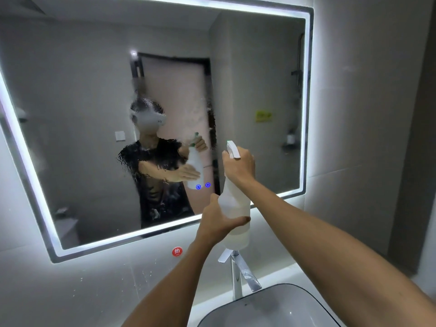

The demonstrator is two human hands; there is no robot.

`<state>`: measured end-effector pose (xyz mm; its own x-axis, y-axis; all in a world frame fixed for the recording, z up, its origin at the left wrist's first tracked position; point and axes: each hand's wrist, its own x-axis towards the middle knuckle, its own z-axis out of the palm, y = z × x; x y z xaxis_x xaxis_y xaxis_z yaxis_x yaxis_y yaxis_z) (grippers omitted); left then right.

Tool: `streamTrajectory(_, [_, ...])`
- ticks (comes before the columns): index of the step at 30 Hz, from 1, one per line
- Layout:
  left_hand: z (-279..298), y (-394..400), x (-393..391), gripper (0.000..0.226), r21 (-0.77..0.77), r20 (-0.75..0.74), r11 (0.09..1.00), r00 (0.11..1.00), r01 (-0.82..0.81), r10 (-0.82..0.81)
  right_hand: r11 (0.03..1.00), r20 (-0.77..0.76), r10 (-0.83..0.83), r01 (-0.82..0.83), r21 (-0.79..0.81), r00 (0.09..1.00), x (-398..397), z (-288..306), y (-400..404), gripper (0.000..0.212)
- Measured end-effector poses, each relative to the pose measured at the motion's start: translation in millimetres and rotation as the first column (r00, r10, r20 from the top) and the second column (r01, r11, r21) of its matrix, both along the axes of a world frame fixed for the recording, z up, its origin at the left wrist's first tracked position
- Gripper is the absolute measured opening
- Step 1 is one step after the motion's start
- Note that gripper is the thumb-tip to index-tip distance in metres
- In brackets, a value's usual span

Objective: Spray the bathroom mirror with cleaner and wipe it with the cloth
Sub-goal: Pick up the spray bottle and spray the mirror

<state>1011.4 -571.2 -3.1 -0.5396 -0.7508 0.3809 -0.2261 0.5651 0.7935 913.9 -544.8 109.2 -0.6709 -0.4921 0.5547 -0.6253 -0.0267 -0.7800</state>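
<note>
The cloth does not appear in this view, and the basin (278, 310) is cut off by the lower edge. The reflection of the person is smeared by wet droplets and runs across the middle of the mirror (77, 128), so details there are hard to read. One spray bottle (236, 208), translucent white plastic with a white trigger head, is held upright in front of the mirror's lower right part, above one chrome tap (236, 272). The right hand (240, 165) is wrapped round the bottle's neck at the trigger. The left hand (218, 223) grasps the bottle's lower body, thumb across its front. The rectangular mirror has a lit border. One round red sticker (177, 251) sits on the tiled wall below it.
</note>
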Motion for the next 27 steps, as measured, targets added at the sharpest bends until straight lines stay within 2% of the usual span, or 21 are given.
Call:
streamTrajectory(6, [-0.2,5.1,-19.8,0.076,-0.051,0.018,0.998,0.999,0.033,-0.032,0.998,0.031,0.014,-0.012,-0.062,0.999,-17.8,-3.4,12.5,0.045])
streamTrajectory(10, [-0.2,12.6,-35.1,0.068,-0.032,0.008,0.997,0.998,0.067,-0.067,0.998,0.009,-0.01,0.011,-0.068,1.0,-31.3,-4.0,19.4,0.042])
streamTrajectory(13, [0.8,16.1,-41.9,0.068,-0.022,0.025,0.997,0.997,0.08,-0.079,0.998,0.007,-0.015,0.016,-0.068,1.0,-38.5,-6.1,21.9,0.036])
streamTrajectory(18, [-1.4,15.4,-49.5,0.063,-0.017,0.042,0.994,0.993,0.112,-0.111,0.995,0.007,-0.079,0.079,-0.06,0.997,-49.8,-9.9,19.1,0.04])
streamTrajectory(27, [-2.9,10.3,-65.1,0.068,-0.016,0.053,0.994,0.992,0.112,-0.111,0.992,0.012,-0.122,0.122,-0.021,0.992,-65.1,-13.4,12.5,0.037])
